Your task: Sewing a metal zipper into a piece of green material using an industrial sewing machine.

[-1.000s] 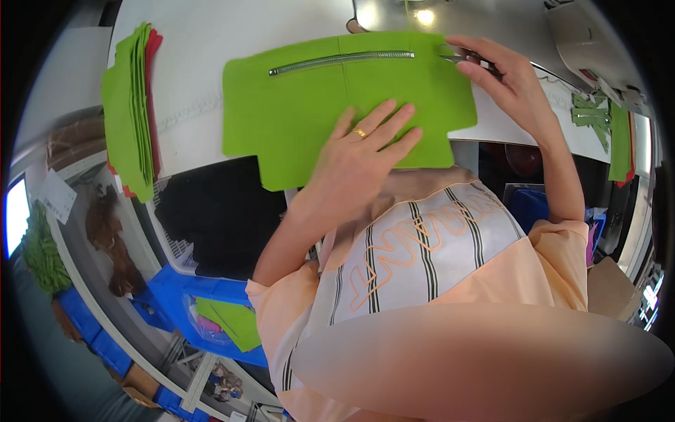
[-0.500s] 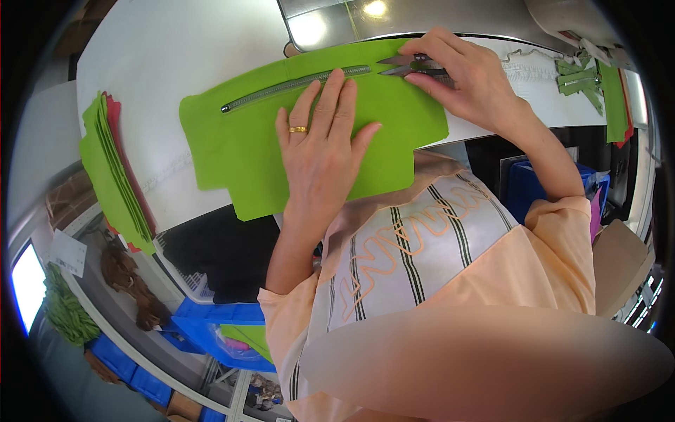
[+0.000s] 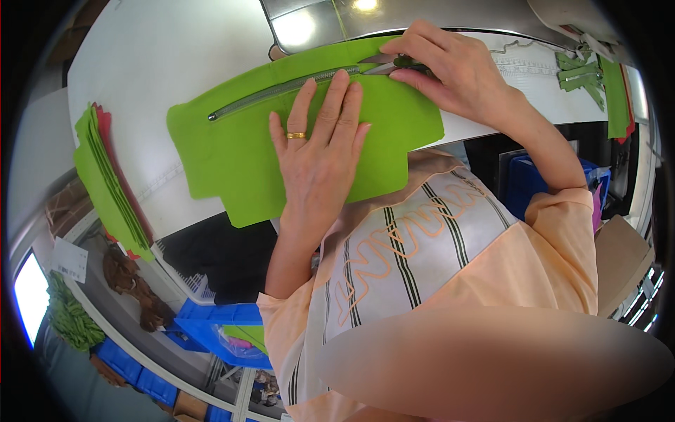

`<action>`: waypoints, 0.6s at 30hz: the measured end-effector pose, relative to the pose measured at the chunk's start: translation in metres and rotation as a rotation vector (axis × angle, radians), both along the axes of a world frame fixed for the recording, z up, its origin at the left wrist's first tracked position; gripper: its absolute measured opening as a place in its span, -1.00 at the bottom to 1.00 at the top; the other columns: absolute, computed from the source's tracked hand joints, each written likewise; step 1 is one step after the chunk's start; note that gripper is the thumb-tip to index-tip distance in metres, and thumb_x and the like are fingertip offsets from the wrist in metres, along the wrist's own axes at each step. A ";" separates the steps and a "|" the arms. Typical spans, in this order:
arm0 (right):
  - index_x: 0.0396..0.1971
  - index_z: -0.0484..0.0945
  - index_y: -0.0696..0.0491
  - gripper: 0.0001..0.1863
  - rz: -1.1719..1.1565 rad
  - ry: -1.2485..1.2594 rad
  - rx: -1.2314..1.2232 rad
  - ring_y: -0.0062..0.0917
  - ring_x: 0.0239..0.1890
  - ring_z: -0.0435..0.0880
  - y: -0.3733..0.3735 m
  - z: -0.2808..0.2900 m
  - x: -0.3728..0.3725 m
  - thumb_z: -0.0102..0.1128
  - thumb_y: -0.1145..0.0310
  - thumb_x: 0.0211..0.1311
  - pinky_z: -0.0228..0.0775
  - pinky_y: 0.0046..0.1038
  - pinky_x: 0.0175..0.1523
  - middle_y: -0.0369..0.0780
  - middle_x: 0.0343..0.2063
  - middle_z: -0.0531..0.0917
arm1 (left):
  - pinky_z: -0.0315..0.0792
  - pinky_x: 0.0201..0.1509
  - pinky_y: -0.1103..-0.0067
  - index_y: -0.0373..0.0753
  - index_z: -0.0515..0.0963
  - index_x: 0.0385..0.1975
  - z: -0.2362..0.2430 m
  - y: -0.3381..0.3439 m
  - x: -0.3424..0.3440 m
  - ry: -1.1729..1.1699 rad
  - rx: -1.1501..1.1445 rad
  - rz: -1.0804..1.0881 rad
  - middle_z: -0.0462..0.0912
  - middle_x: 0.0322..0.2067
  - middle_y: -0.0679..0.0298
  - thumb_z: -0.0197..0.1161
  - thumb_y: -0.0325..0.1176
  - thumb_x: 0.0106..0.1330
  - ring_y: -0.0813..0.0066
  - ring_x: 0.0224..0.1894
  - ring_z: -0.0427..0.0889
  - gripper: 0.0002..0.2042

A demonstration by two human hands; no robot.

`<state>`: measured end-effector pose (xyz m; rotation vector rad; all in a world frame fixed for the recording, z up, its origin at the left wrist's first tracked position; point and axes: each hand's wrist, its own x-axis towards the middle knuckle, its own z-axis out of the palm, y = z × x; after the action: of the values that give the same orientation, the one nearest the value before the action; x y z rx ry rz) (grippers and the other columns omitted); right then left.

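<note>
A lime green fabric panel (image 3: pixel 239 162) lies on the white table in front of me. Along its upper part runs a dark green zipper (image 3: pixel 281 91), set into a slit. My left hand (image 3: pixel 320 144), with a ring on one finger, rests flat on the panel, fingertips on or close to the zipper. Between thumb and fingers of my right hand (image 3: pixel 457 74) is a pair of thread snips (image 3: pixel 380 68). Their blade tips are at the zipper's right end, slightly apart. Part of the snips is hidden in my fingers.
At the left table edge hangs a stack of green and red fabric pieces (image 3: pixel 112 183). Green zippers (image 3: pixel 582 76) lie at the far right beside more hanging fabric (image 3: pixel 615 98). A shiny metal machine bed (image 3: pixel 316 24) borders the far side. Below left stands a blue bin (image 3: pixel 218 320).
The panel has shifted slightly left. My right hand has brought the snips left to the zipper's end, and their blades have drawn closer together. My left hand stays flat.
</note>
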<state>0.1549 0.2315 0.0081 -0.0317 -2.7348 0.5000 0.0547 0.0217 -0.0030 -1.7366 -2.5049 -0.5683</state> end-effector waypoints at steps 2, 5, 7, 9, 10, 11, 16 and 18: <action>-0.22 0.53 -0.03 -0.74 0.006 -0.004 -0.061 -0.43 -0.48 0.60 0.002 0.001 0.002 0.29 0.31 0.05 0.44 -0.42 -0.44 -0.34 -0.34 0.53 | 0.15 0.20 -0.02 -0.08 0.47 0.14 0.000 0.000 0.000 -0.005 -0.003 0.002 0.36 0.25 0.50 0.29 -0.23 0.18 0.27 0.27 0.27 -0.52; -0.15 0.55 0.04 -0.70 0.026 -0.062 -0.063 -0.37 -0.44 0.61 0.004 0.004 0.003 0.30 0.37 0.07 0.45 -0.42 -0.40 -0.28 -0.33 0.55 | 0.13 0.21 -0.03 -0.08 0.47 0.14 0.001 0.000 0.000 -0.019 0.005 0.000 0.37 0.24 0.50 0.29 -0.23 0.19 0.26 0.27 0.27 -0.53; -0.15 0.55 0.04 -0.70 0.031 -0.065 -0.052 -0.37 -0.44 0.61 0.005 0.006 0.002 0.30 0.37 0.07 0.45 -0.43 -0.40 -0.28 -0.34 0.55 | 0.13 0.22 -0.04 -0.08 0.48 0.13 0.001 0.000 0.000 -0.029 0.022 0.004 0.37 0.24 0.51 0.28 -0.24 0.19 0.24 0.27 0.26 -0.54; -0.15 0.55 0.03 -0.70 0.038 -0.066 -0.039 -0.37 -0.44 0.61 0.004 0.008 0.001 0.30 0.37 0.07 0.45 -0.43 -0.40 -0.28 -0.34 0.55 | 0.12 0.22 -0.04 -0.08 0.48 0.13 0.001 0.000 0.000 -0.025 0.001 -0.005 0.36 0.24 0.52 0.28 -0.24 0.19 0.23 0.27 0.26 -0.54; -0.16 0.55 0.03 -0.70 0.035 -0.077 -0.039 -0.38 -0.44 0.60 0.003 0.009 0.000 0.30 0.37 0.07 0.45 -0.44 -0.40 -0.28 -0.34 0.55 | 0.12 0.23 -0.05 -0.08 0.48 0.13 0.002 0.000 0.000 -0.031 0.014 -0.009 0.36 0.24 0.52 0.28 -0.25 0.20 0.23 0.28 0.26 -0.55; -0.17 0.55 0.03 -0.70 0.031 -0.097 -0.034 -0.38 -0.43 0.60 0.003 0.010 0.000 0.31 0.37 0.06 0.45 -0.44 -0.40 -0.28 -0.34 0.55 | 0.12 0.23 -0.05 -0.08 0.48 0.13 0.002 0.000 0.000 -0.025 -0.004 -0.011 0.36 0.24 0.52 0.28 -0.25 0.20 0.23 0.28 0.26 -0.55; -0.18 0.54 0.02 -0.72 0.080 -0.058 0.047 -0.39 -0.42 0.60 0.005 0.010 -0.001 0.30 0.37 0.06 0.45 -0.43 -0.38 -0.28 -0.34 0.54 | 0.14 0.21 -0.07 -0.09 0.48 0.13 0.003 0.001 -0.001 -0.045 0.012 -0.021 0.37 0.24 0.53 0.28 -0.28 0.19 0.23 0.26 0.26 -0.54; -0.18 0.54 0.02 -0.72 0.109 -0.025 0.083 -0.40 -0.42 0.60 0.007 0.006 -0.003 0.30 0.37 0.07 0.45 -0.43 -0.38 -0.29 -0.34 0.54 | 0.15 0.21 -0.07 -0.09 0.48 0.13 0.003 0.001 -0.001 -0.036 -0.001 -0.028 0.37 0.24 0.53 0.29 -0.28 0.19 0.23 0.26 0.26 -0.54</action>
<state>0.1522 0.2386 0.0138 0.1339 -2.7899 0.4181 0.0537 0.0226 0.0004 -1.7802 -2.5081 -0.6056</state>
